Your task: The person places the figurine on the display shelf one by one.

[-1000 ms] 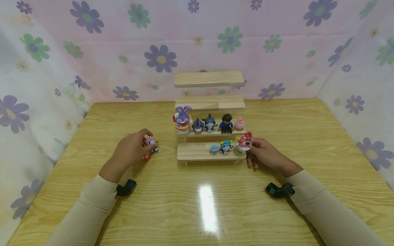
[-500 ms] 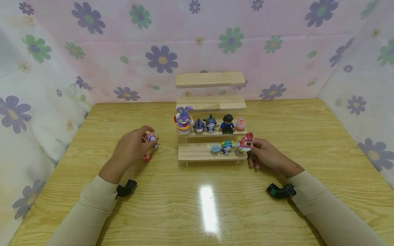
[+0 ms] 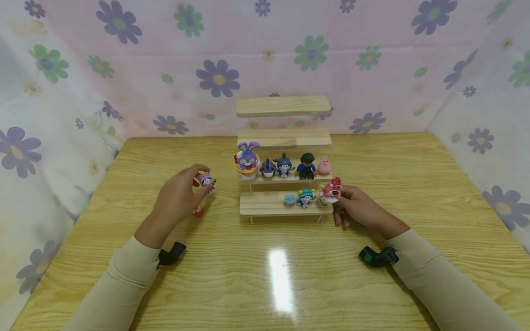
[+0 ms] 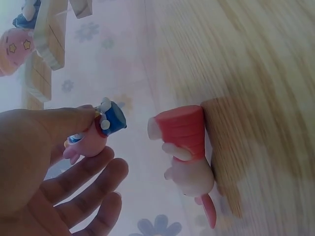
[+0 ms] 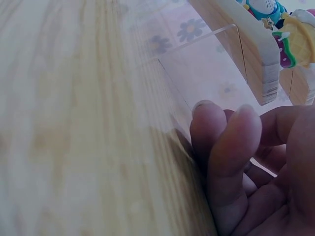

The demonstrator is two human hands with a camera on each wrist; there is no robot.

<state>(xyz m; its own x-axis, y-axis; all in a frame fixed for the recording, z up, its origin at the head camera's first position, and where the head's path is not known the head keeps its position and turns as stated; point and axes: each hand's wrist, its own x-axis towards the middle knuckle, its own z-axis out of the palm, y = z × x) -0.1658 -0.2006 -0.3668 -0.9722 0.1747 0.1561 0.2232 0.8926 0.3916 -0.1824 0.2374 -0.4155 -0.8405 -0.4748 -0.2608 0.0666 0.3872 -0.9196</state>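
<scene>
My left hand [image 3: 175,195] pinches a small toy figurine [image 3: 206,181] with a pink hat and a blue base between thumb and fingertips. The left wrist view shows this figurine [image 4: 112,118] tilted. Below, a figurine with a red base [image 4: 183,130] stays on the table; in the head view its red part [image 3: 198,211] shows under the hand. My right hand [image 3: 360,207] lies beside the bottom shelf's right end, close to a pink bear figurine [image 3: 331,192]. In the right wrist view its fingers [image 5: 231,152] are loosely curled near the table with nothing visible between them.
A tiered wooden stand [image 3: 261,207] occupies the table's middle. On its second tier are a purple rabbit figurine [image 3: 247,161] and several others. The bottom tier bears a blue-hatted figurine [image 3: 306,197] and a small light-blue piece [image 3: 290,199]. Flowered cloth [image 3: 265,78] hangs behind.
My left hand has lifted the pink-hatted figurine slightly up and away from the red-based one, which stays in place. The right hand has hardly moved.
</scene>
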